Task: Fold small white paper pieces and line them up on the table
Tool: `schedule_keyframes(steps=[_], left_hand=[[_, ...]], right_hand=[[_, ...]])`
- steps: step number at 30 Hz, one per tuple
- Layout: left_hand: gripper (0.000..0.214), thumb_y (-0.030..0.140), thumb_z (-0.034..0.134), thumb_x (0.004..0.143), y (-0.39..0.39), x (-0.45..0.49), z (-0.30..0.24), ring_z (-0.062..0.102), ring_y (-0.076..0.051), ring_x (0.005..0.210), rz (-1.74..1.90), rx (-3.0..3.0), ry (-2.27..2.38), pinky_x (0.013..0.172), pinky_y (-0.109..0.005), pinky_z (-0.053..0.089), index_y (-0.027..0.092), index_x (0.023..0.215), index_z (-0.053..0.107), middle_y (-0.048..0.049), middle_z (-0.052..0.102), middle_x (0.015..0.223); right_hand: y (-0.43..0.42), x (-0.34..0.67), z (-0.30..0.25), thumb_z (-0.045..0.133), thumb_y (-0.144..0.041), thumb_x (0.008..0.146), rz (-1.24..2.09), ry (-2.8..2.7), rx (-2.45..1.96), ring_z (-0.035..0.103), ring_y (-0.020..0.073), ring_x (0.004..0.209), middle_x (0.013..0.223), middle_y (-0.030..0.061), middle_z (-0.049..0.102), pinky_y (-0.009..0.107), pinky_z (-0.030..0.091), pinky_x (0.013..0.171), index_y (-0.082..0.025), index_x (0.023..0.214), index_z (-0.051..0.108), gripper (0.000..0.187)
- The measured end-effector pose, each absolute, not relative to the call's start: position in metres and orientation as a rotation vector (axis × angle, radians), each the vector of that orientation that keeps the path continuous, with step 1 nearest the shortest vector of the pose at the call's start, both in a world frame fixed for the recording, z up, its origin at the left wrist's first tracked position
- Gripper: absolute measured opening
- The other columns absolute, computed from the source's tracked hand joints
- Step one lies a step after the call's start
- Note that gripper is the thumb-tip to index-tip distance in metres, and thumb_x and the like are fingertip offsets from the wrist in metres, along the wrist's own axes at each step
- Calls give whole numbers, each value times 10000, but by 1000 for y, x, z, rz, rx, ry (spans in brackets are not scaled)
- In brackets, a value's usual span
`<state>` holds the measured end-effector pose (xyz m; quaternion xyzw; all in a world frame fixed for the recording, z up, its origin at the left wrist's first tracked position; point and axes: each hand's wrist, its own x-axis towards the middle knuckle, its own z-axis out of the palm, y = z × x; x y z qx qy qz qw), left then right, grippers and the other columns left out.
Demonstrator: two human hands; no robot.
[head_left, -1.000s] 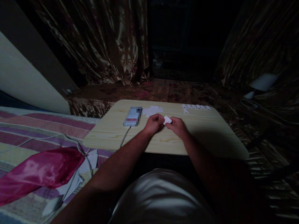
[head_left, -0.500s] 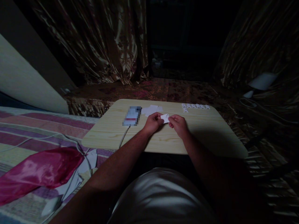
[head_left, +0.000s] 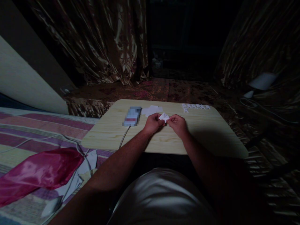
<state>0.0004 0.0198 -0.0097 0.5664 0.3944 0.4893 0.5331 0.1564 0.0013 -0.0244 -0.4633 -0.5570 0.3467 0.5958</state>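
Observation:
A small piece of white paper, folded to a point at its top, is held between my two hands just above the table. My left hand pinches its left side, thumb on the near face. With closed fingertips, my right hand grips the lower right corner. Behind my left hand lie loose white paper sheets. Several small folded white paper pieces stand in a row at the table's far right, with one more in front of them.
A phone-like device, blurred out, lies left of my hands, its cable running over the near edge. On the striped bed are a shiny pink cloth and paper scraps. A white lamp stands at the far right.
The held paper has gone from a flatter rectangular shape to a pointed one, its right corner folded down. My right hand has shifted slightly left and its fingers have moved to the lower corner.

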Motion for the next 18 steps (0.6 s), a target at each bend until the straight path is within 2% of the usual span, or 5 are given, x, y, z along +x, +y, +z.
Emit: schedule_keyframes(steps=[4, 11, 18], left_hand=[[263, 260, 772, 609, 18, 0, -9, 550, -106, 468, 1124, 1376, 948, 451, -204, 362, 138, 780, 613, -35, 675, 608], [197, 312, 711, 694, 14, 0, -5, 489, -81, 392, 1045, 1381, 976, 402, -191, 298, 136, 744, 635, -29, 633, 536], [149, 268, 674, 703, 15, 0, -7, 508, -88, 386, 1024, 1389, 978, 392, -184, 306, 136, 760, 633, -20, 629, 527]], right_hand=[[1, 156, -25, 711, -302, 667, 770, -1298, -1058, 591, 135, 557, 637, -12, 642, 250, 469, 545, -199, 722, 604, 158], [-4, 153, -20, 672, -307, 712, 615, -1345, -1155, 628, 155, 630, 686, 0, 669, 257, 499, 597, -218, 728, 622, 104], [-9, 150, -17, 636, -283, 757, 527, -1412, -1165, 607, 160, 626, 696, 3, 654, 265, 490, 594, -227, 763, 639, 56]])
